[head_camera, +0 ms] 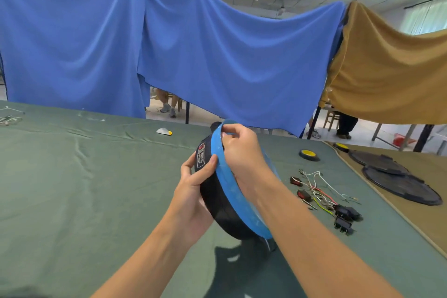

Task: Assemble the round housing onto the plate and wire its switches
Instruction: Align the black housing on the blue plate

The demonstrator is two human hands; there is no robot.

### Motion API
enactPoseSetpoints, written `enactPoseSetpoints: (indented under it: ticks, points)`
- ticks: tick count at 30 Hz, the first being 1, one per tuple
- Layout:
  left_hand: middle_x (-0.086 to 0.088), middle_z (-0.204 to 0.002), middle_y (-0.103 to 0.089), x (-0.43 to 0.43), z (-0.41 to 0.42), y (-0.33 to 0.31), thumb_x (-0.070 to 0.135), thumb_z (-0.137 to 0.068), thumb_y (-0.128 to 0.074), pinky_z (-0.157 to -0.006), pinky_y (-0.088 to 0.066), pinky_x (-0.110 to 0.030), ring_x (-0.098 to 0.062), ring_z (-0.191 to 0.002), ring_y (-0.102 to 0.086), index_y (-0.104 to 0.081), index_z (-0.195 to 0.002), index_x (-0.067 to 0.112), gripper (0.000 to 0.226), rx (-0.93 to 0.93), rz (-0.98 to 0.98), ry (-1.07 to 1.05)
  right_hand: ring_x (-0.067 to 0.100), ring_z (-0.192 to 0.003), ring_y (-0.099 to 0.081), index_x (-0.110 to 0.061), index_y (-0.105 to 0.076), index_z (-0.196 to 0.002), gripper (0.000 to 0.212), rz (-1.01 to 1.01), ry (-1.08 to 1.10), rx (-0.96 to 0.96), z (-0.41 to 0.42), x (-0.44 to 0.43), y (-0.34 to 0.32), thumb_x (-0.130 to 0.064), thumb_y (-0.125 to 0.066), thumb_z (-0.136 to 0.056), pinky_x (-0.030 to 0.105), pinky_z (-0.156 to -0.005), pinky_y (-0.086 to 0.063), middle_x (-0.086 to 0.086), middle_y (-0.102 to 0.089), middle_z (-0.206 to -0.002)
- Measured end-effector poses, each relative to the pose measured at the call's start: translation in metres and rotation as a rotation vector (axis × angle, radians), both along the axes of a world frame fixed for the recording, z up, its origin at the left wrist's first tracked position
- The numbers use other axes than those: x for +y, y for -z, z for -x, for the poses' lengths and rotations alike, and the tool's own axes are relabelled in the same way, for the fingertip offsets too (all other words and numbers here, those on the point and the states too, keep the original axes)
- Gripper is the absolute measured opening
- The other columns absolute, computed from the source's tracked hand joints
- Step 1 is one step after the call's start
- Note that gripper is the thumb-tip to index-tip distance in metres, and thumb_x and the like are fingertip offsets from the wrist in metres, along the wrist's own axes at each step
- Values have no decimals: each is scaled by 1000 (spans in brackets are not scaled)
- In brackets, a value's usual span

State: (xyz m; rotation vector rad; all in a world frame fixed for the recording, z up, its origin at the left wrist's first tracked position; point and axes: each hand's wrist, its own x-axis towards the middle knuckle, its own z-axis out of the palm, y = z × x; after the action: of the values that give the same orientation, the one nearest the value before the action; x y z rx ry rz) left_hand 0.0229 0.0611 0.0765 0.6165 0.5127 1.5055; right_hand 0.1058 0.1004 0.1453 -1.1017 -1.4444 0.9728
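You hold the round housing (217,205) tilted on edge over the green-covered worktop (84,176), its blue rim (232,189) turned toward your right. Your left hand (193,191) grips the black body from the left and underneath, thumb pressed against the rim beside a printed label (201,155). Your right hand (242,150) grasps the top of the rim, fingers curled over its edge, and your forearm crosses the housing's open face. The housing's lowest part hangs close to the cloth; whether it touches cannot be told. Just right of your right forearm lie the loose switches (321,198), with white, red and green wires tangled between them. A black-and-yellow tape roll (309,154) sits beyond them. Farther right, past the diagonal seam where green cover meets tan, two black round plates (396,184) overlap. To the left of your hands, wrinkled green cloth stretches wide. A small white-and-yellow object (164,131) lies near the far edge and wire scraps (9,120) at the far left corner. Blue sheets (169,43) and a tan sheet (391,68) hang behind the worktop's far edge.
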Motion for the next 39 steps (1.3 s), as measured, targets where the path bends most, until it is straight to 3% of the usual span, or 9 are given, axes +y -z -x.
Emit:
enactPoseSetpoints:
  ticks: [5,11,14,16,21,25,30,36,39]
  points:
    - [-7,-117,-72,4,28,16,16,-73,-77,-90,-54,-42,-26,-111,-67,-57,-131,19,62,16,85,29,15,-94,-62,-24,-58,-105,18,25,-19,-128,19,6,13,-16,-42,-101,40,-90,-55,-4,-64,-95]
    - [-2,-85,-69,7,63,27,29,-64,-80,-85,-49,-34,-14,-79,-65,-77,-82,20,20,174,253,-31,16,-96,-61,-21,-59,-115,19,97,-108,-254,30,8,30,-17,-46,-101,37,-89,-55,-1,-64,-102]
    - [-4,-84,-70,9,72,30,63,-56,-83,-83,-55,-38,-16,-81,-69,-78,-88,15,58,335,291,15,16,-88,-64,-17,-60,-114,17,176,-153,-231,35,9,40,-15,-52,-99,34,-74,-58,5,-66,-99]
    - [-8,-87,-69,10,73,35,69,-47,-84,-81,-57,-39,-21,-82,-69,-77,-91,11,73,357,337,48,15,-78,-65,-12,-60,-113,16,234,-195,-189,37,9,46,-11,-53,-98,29,-65,-56,8,-67,-90]
    - [-10,-86,-67,12,74,46,43,-55,-88,-70,-58,-33,-25,-73,-68,-73,-98,10,56,320,402,60,23,-85,-68,-6,-68,-97,21,300,-270,-190,36,12,59,1,-49,-96,31,-74,-59,13,-70,-92]
    - [-12,-90,-68,15,78,49,43,-54,-88,-69,-60,-33,-26,-75,-68,-72,-102,5,63,294,427,80,23,-88,-69,-2,-66,-94,14,257,-270,-144,29,28,54,-2,-53,-97,35,-86,-57,19,-71,-91]
    - [-14,-99,-70,19,85,52,44,-56,-86,-68,-60,-33,-26,-79,-69,-67,-113,0,74,227,454,128,14,-77,-68,-11,-69,-89,6,146,-269,-350,23,41,52,-12,-65,-92,25,-72,-58,7,-73,-84]
    - [-19,-110,-70,18,88,59,40,-65,-87,-76,-61,-37,-30,-91,-69,-66,-118,-3,71,143,400,142,3,-55,-65,-16,-70,-84,5,-173,-218,-615,34,49,56,-18,-69,-88,8,-50,-42,-6,-70,-67]
    - [-19,-111,-70,17,88,60,40,-62,-88,-72,-60,-35,-29,-90,-70,-66,-117,-3,73,139,391,148,6,-58,-68,-11,-71,-85,6,-264,-211,-634,38,52,58,-14,-68,-88,14,-61,-52,0,-72,-68]
